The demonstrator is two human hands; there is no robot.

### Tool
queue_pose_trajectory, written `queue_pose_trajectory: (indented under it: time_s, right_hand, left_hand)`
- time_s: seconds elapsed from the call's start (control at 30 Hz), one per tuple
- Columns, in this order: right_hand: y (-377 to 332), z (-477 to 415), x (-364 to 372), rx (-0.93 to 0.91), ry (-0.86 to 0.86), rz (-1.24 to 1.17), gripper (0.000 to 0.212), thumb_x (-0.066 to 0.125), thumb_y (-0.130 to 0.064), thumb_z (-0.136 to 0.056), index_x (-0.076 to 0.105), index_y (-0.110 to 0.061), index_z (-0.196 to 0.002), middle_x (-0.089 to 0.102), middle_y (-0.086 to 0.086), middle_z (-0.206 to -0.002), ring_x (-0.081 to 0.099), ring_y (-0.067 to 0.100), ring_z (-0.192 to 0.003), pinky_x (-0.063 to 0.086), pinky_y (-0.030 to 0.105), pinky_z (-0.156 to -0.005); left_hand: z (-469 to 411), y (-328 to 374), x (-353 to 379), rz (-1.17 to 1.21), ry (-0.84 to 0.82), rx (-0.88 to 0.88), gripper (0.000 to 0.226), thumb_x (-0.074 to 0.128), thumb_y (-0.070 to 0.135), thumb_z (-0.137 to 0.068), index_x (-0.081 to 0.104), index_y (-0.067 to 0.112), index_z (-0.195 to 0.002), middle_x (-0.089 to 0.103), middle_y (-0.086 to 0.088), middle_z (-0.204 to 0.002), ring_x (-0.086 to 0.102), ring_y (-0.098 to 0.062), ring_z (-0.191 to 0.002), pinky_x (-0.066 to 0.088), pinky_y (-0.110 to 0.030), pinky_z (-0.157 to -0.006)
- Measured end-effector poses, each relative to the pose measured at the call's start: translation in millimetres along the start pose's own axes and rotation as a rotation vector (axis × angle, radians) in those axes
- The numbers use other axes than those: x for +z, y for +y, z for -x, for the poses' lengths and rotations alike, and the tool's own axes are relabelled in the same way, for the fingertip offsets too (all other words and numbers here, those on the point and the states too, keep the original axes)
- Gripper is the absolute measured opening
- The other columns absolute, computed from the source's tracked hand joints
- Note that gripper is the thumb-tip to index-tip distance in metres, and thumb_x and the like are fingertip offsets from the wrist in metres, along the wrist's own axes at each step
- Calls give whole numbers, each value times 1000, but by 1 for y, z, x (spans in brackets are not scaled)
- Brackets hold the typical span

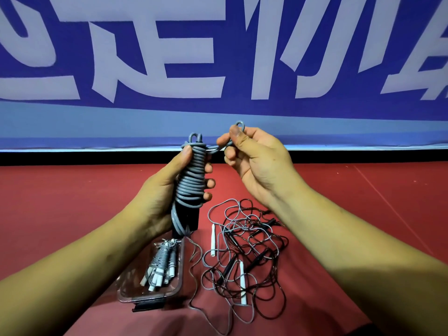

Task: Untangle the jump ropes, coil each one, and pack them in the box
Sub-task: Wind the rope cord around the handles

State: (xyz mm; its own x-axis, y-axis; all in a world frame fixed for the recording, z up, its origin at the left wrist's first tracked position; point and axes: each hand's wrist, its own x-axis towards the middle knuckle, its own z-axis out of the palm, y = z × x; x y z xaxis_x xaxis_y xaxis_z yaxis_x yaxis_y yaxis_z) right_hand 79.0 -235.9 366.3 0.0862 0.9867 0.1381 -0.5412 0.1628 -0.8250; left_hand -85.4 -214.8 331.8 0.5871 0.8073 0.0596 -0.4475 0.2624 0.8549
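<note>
Left hand (167, 190): head view; fingers and thumb curl round the grey rope bundle (191, 175), holding it upright above the red floor (72, 202).
Right hand (257, 163): thumb and forefinger pinch the free end (240, 125) of the same rope, which is bent into a small loop just right of the bundle's top.
Grey rope bundle: cord wound in close turns round black handles (188, 221), whose lower ends project below the left hand; one strand trails to the floor.
Box (128, 284): clear and lidless, on the floor below the left hand; it holds a coiled grey rope (160, 260) with white handles.
Tangled ropes (244, 251): black and grey cords heaped just right of the box, with loose white handles (213, 238) among them.
Banner (218, 57): blue with white characters, standing behind the floor.
</note>
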Motion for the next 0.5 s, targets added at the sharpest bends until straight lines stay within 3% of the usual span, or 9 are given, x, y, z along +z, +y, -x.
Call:
queue_pose_trajectory:
  time_s: [0.07,0.13,0.2,0.27,0.43,0.5]
  right_hand:
    - [-5,0,-2,-39,-4,46,13,57,-2,-94,48,-7,-87,64,12,-70,45,14,-50,38,24,-49]
    - [-7,1,-4,-82,-27,159,13,61,0,-91,54,-8,-83,63,14,-68,42,15,-47,35,25,-48]
    - [-8,2,-4,-115,-56,290,8,63,1,-88,65,-6,-85,63,13,-66,41,15,-46,35,25,-46]
    - [-8,4,-2,-147,-83,447,9,62,2,-90,70,-3,-92,63,11,-66,44,13,-46,40,23,-46]
    - [-6,7,0,-154,-192,724,21,52,4,-95,68,-2,-108,66,16,-76,50,13,-52,47,25,-55]
    - [-6,8,0,-160,-202,776,20,53,2,-95,68,-5,-106,67,11,-75,51,14,-54,47,26,-56]
  left_hand:
    - [1,1,-1,-23,37,-35,46,79,48,-71,73,14,-101,63,-5,-89,62,-22,-71,54,-31,-58]
    - [4,3,2,3,35,-47,36,61,44,-87,70,13,-103,58,-7,-86,57,-22,-65,51,-31,-55]
    - [6,5,7,49,16,-58,36,45,39,-94,61,12,-112,53,-7,-82,51,-22,-60,46,-29,-52]
    - [6,5,9,62,10,-68,38,42,39,-95,55,10,-115,51,-6,-80,49,-20,-58,43,-26,-50]
    - [3,5,7,-25,73,-71,53,41,60,-91,67,14,-91,49,-2,-73,46,-17,-53,39,-23,-46]
    - [3,5,7,-65,97,-75,50,43,58,-92,66,14,-91,48,-2,-73,45,-17,-52,39,-23,-44]
